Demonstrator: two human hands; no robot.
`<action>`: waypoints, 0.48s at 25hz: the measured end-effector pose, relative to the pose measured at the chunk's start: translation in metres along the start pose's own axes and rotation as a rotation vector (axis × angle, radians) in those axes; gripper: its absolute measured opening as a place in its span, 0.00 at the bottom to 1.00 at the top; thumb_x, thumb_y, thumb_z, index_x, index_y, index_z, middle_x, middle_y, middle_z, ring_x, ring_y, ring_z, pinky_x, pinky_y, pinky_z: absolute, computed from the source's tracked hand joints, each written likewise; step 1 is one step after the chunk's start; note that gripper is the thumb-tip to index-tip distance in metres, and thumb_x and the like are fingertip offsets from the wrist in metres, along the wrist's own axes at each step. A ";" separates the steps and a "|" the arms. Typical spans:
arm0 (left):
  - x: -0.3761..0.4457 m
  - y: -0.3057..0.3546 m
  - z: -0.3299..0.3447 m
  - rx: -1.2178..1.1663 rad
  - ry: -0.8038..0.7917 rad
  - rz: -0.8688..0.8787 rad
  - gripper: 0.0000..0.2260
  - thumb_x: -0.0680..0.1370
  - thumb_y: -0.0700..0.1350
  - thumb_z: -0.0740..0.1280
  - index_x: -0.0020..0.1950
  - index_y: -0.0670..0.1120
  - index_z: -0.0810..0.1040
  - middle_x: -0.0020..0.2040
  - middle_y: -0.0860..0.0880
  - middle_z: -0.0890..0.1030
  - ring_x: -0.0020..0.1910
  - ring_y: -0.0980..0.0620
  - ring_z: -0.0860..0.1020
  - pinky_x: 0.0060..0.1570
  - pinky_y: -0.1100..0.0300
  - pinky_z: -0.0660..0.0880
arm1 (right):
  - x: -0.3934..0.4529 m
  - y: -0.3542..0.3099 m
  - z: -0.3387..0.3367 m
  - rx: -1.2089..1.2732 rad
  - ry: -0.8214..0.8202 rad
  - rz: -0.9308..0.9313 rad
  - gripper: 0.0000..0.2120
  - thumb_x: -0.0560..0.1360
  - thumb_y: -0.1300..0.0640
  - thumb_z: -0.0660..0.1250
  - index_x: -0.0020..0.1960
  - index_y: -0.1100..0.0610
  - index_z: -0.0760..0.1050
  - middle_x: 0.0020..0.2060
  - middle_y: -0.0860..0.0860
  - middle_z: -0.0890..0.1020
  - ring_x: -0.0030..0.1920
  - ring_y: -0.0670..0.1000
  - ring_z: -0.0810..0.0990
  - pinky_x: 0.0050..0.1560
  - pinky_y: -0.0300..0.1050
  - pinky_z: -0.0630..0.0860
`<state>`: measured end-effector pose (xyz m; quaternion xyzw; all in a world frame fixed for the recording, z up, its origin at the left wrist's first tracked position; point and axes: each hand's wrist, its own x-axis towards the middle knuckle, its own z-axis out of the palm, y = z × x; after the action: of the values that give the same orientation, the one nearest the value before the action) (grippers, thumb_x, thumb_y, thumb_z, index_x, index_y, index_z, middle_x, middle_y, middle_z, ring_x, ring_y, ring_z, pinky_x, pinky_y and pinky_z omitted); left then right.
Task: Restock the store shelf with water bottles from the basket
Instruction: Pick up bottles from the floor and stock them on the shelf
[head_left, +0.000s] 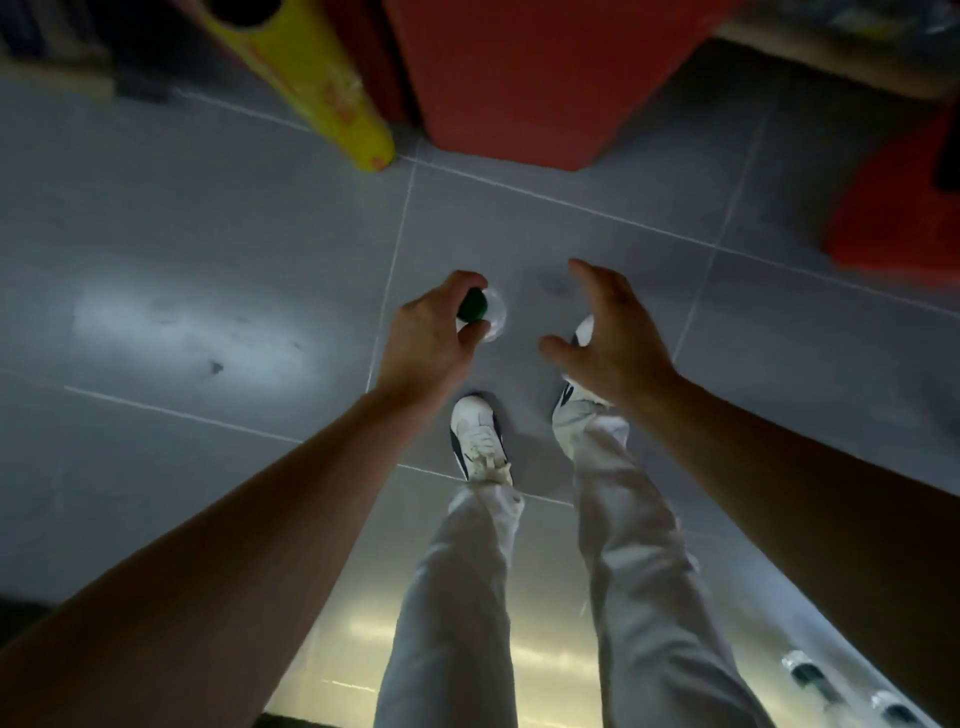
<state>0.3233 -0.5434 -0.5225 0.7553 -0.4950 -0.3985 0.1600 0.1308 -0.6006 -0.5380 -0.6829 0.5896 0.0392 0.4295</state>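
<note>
I look straight down at a grey tiled floor. My left hand (431, 338) grips a clear water bottle (491, 317) by its dark green cap, and the bottle hangs below the hand, seen end-on. To its right my right hand (613, 343) is spread, fingers apart, holding nothing. Two more green-capped bottles (808, 673) show at the bottom right, partly hidden behind my right forearm. The basket and the shelf are not clearly in view.
My legs in pale trousers and white shoes (478, 436) stand below the hands. A red block (519, 78) rises at the top centre, a yellow cylinder (322, 88) leans beside it, and another red object (904, 208) sits at the right.
</note>
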 end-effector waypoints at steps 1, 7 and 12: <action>-0.010 0.021 0.003 0.010 -0.042 0.040 0.15 0.76 0.41 0.71 0.62 0.46 0.77 0.51 0.48 0.83 0.49 0.48 0.81 0.49 0.64 0.71 | -0.024 0.010 -0.013 0.018 0.040 0.043 0.40 0.70 0.50 0.74 0.77 0.53 0.60 0.73 0.53 0.66 0.70 0.55 0.69 0.67 0.51 0.69; -0.062 0.123 0.063 0.118 -0.260 0.299 0.14 0.76 0.42 0.70 0.61 0.47 0.77 0.53 0.50 0.83 0.49 0.51 0.80 0.45 0.66 0.70 | -0.175 0.106 -0.048 0.156 0.233 0.369 0.40 0.71 0.48 0.73 0.78 0.52 0.59 0.74 0.53 0.64 0.71 0.57 0.68 0.66 0.50 0.68; -0.118 0.198 0.165 0.247 -0.426 0.417 0.14 0.75 0.42 0.71 0.60 0.48 0.78 0.53 0.50 0.83 0.51 0.49 0.80 0.48 0.60 0.74 | -0.285 0.216 -0.039 0.384 0.396 0.573 0.39 0.70 0.49 0.74 0.77 0.55 0.62 0.71 0.55 0.68 0.68 0.58 0.71 0.64 0.47 0.69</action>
<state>0.0525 -0.5056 -0.4478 0.5510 -0.7060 -0.4433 0.0382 -0.1540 -0.3920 -0.4707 -0.3924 0.8242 -0.0859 0.3992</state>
